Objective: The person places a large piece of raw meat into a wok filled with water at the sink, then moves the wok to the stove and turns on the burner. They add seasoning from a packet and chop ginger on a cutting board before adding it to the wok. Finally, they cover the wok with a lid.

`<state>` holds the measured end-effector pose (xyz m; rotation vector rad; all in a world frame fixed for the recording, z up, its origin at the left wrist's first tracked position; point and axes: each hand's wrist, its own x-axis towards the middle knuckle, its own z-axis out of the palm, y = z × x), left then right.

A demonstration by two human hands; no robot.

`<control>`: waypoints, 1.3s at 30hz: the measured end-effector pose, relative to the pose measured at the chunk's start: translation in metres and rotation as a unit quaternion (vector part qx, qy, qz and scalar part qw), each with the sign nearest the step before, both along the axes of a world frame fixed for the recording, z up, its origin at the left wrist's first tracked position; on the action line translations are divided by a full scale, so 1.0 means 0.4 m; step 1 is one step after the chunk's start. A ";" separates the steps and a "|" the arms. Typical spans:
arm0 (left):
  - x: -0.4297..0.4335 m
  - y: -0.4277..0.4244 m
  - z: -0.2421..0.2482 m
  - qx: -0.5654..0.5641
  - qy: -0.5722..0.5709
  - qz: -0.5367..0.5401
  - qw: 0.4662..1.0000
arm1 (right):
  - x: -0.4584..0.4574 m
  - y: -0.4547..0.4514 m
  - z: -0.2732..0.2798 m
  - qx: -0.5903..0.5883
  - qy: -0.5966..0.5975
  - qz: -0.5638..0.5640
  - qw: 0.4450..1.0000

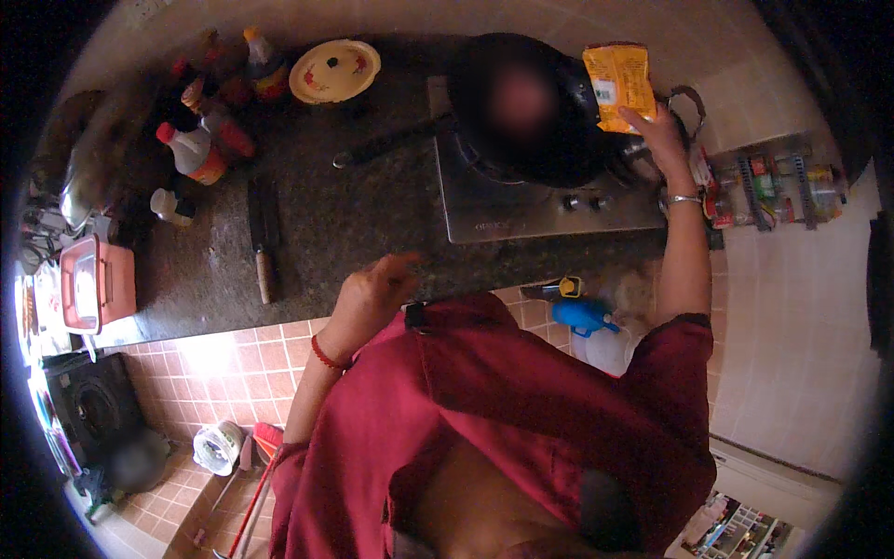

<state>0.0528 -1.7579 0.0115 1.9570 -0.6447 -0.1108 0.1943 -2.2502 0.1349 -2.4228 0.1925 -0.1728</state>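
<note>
My right hand (658,136) grips the lower edge of a yellow printed packet (621,80), raised beside the right rim of a black wok (573,154). The wok sits on a gas stove (517,220), its handle (394,143) pointing left; part of its inside is blurred. My left hand (380,283) is near the counter's front edge, fingers loosely bent, with nothing visible in it. A cleaver with a wooden handle (262,276) lies on the dark stone counter (321,216) to the left of that hand.
Sauce bottles (195,154), a white-capped jar (167,206) and a cream floral lid (335,71) stand or lie along the counter's back left. A pink container (98,283) is at the far left. A rack of packets and jars (768,192) is at right. A blue jug (583,316) is below the counter.
</note>
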 end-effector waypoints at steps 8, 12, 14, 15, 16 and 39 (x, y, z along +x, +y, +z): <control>0.002 0.000 0.006 -0.004 0.054 0.023 0.998 | 0.058 -0.052 -0.009 0.013 0.023 0.004 1.000; 0.004 -0.005 -0.009 0.015 0.019 0.007 1.000 | 0.076 -0.071 -0.018 0.006 0.028 0.006 1.000; 0.003 -0.010 -0.009 0.017 0.011 0.011 1.000 | 0.074 -0.069 -0.019 -0.001 0.042 0.002 0.999; 0.003 -0.012 -0.009 0.015 0.012 0.009 1.000 | 0.069 -0.066 -0.020 0.019 0.043 0.001 0.999; 0.003 -0.013 -0.007 0.013 0.013 0.007 1.000 | 0.068 -0.063 -0.021 0.039 0.044 0.000 0.998; -0.009 -0.047 0.000 -0.010 -0.003 0.000 1.000 | 0.008 -0.013 0.005 0.012 0.101 0.055 0.993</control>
